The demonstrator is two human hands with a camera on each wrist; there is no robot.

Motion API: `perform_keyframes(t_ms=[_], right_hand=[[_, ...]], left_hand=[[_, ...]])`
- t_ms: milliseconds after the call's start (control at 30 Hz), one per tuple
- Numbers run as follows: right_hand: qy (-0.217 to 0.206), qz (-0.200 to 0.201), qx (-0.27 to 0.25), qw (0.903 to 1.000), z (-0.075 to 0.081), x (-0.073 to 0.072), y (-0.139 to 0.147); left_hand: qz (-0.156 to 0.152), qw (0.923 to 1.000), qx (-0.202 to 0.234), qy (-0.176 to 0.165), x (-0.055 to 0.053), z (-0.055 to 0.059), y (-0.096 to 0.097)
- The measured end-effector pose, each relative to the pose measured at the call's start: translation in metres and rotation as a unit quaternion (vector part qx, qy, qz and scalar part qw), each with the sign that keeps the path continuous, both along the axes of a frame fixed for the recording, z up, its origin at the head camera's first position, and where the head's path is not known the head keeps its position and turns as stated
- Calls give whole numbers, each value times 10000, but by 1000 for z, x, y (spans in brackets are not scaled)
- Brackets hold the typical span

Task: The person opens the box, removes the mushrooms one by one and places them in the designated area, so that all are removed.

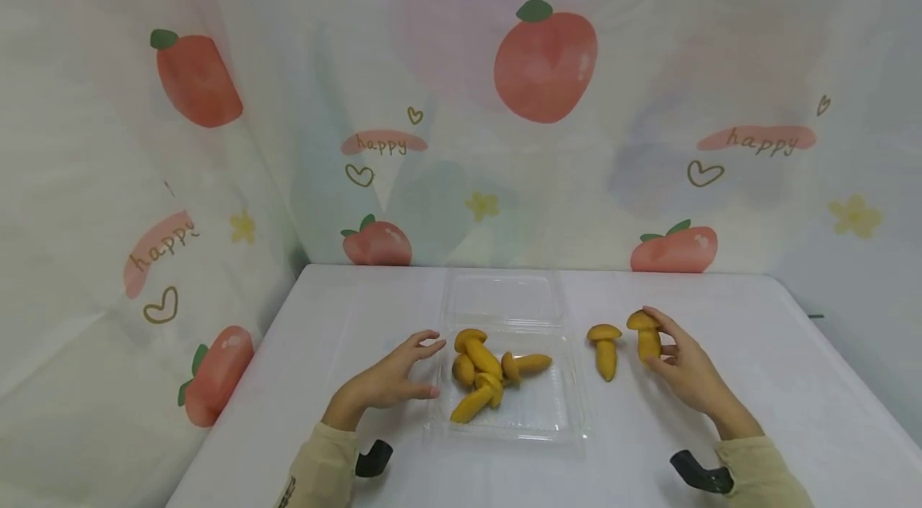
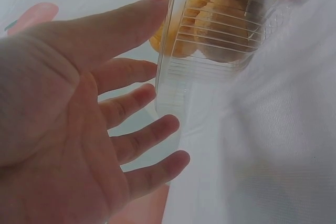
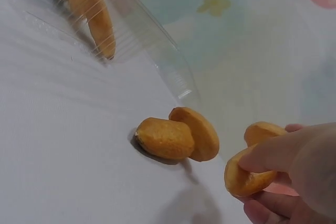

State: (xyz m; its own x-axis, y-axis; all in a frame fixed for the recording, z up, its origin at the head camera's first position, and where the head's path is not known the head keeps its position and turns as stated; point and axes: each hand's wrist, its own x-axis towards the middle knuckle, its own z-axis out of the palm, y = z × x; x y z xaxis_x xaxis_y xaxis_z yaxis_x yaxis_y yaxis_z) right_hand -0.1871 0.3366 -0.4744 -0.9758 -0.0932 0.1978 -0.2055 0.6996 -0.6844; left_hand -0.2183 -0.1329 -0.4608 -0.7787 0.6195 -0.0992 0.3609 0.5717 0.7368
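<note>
My right hand (image 1: 687, 372) grips a yellow-brown mushroom (image 1: 649, 342) by its stem, cap upward, right of the clear plastic box. Thumb and fingers close around that mushroom (image 3: 241, 179) in the right wrist view. Just left of it, another mushroom (image 1: 605, 352) lies on the table. Several more mushrooms (image 1: 479, 356) lie in the clear plastic box (image 1: 555, 416), whose lid (image 1: 502, 298) is folded back. My left hand (image 1: 392, 378) is at the box's left side with fingers spread, thumb tip right at the box wall (image 2: 167, 40) in the left wrist view.
A white-covered table (image 1: 389, 292) carries everything. Behind it and at the left hangs a patterned cloth (image 1: 461, 92) with printed fruit and flowers. A black curved piece sits at each cuff, the left one (image 1: 374, 458) and the right one (image 1: 700, 473).
</note>
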Motion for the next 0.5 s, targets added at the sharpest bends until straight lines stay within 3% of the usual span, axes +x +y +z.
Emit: perform_keyframes(t_ms=[500], right_hand=[[-547, 12, 230, 9982, -10, -4, 10]], left_hand=[[62, 9999, -72, 47, 2, 0, 1]])
